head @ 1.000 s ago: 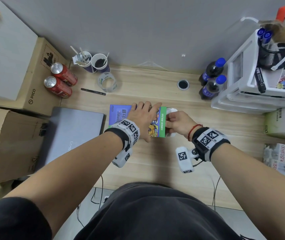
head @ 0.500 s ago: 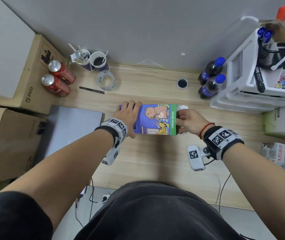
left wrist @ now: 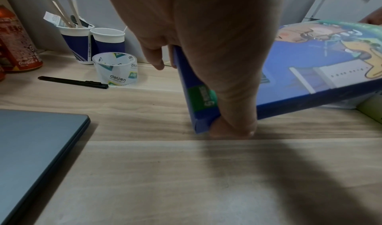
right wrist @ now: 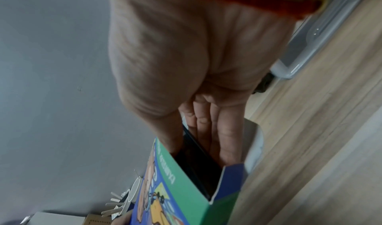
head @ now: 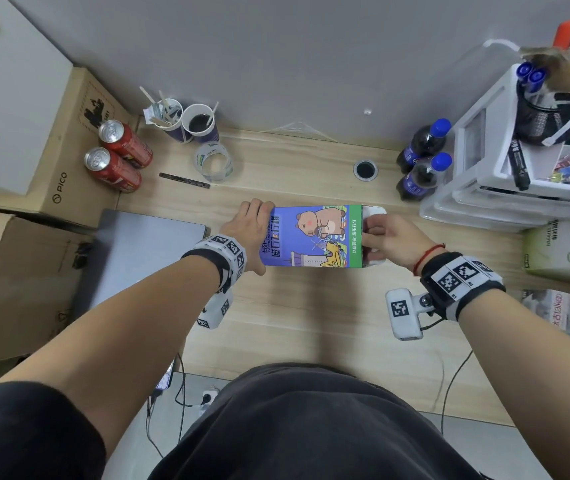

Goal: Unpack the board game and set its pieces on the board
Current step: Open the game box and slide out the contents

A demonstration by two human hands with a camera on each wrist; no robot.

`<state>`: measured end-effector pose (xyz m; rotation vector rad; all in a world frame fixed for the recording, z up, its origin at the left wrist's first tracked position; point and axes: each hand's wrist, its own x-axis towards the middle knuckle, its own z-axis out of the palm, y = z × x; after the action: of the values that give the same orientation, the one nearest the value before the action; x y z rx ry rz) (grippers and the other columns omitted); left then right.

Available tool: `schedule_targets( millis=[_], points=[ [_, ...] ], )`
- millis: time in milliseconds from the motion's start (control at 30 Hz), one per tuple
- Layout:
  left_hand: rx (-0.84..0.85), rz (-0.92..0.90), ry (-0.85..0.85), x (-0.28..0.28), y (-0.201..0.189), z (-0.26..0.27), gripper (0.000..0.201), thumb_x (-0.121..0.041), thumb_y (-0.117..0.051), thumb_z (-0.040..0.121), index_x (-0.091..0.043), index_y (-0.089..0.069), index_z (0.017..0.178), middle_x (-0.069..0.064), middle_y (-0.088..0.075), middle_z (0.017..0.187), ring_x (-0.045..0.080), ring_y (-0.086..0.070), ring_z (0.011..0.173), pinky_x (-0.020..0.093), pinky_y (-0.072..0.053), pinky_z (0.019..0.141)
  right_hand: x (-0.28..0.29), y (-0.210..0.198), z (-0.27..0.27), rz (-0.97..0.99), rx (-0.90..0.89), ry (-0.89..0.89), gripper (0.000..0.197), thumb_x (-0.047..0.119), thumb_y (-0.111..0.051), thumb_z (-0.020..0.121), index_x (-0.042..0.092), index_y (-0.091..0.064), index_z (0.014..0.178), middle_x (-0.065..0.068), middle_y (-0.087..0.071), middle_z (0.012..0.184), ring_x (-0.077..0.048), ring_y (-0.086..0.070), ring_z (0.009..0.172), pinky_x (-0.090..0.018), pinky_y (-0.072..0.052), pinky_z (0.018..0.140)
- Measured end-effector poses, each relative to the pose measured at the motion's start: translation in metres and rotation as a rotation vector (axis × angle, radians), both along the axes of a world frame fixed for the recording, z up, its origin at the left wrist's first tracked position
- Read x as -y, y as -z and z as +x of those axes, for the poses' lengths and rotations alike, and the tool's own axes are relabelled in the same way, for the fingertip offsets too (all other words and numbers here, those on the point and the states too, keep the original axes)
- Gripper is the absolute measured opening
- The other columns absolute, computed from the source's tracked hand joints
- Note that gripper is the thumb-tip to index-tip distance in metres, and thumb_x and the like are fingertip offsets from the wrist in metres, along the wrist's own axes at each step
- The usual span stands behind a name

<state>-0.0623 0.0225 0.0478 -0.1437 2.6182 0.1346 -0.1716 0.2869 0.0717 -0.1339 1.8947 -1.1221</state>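
The blue game box [head: 311, 237] with a cartoon bear on its lid lies across the middle of the wooden desk [head: 294, 313], slightly raised. My left hand [head: 252, 230] grips its left end, thumb at the near corner [left wrist: 231, 127] and fingers round the far side. The box's right end is open, its white flap [head: 373, 211] folded out. There my right hand [head: 387, 237] reaches into the opening [right wrist: 198, 160], thumb above and fingers below a dark flat insert, pinching it. The rest of the contents is hidden inside the box [right wrist: 165, 187].
A closed laptop [head: 145, 251] lies left of the box. Behind are a tape roll [head: 213, 162], a black pen [head: 184, 180], two paper cups [head: 200, 124] and red cans [head: 117, 157]. Dark bottles [head: 422, 164] and white drawers [head: 491, 181] stand at the right.
My left hand slid from the top of the box to its left end, uncovering the lid picture. The box and my right hand shifted right, fingers now inside the open end.
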Motion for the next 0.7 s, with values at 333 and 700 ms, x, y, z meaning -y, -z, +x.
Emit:
schedule_targets(
  millis=[333,700],
  points=[
    [0.002,0.062,-0.007,0.001,0.0,0.002,0.117,-0.044,-0.085,0.041,-0.013,-0.025,0.137,0.001,-0.033,0.122,0.017,-0.037,0.113,0.025,-0.037,0.058,-0.005,-0.004,0.0,-0.041,0.006,0.077,0.009,0.003,-0.064,0.088,-0.004,-0.06,0.092,-0.016,-0.066,0.077,-0.017,-0.067,0.059,-0.024,-0.057,0.057],
    [0.01,0.083,0.007,0.0,0.002,0.005,0.118,-0.044,-0.085,0.04,-0.014,-0.025,0.136,0.0,-0.032,0.122,0.016,-0.036,0.114,0.026,-0.041,0.059,-0.011,-0.003,0.0,-0.065,0.03,0.055,0.006,0.004,-0.065,0.087,0.003,-0.061,0.082,-0.01,-0.07,0.071,-0.019,-0.068,0.063,-0.027,-0.059,0.06]
  ],
)
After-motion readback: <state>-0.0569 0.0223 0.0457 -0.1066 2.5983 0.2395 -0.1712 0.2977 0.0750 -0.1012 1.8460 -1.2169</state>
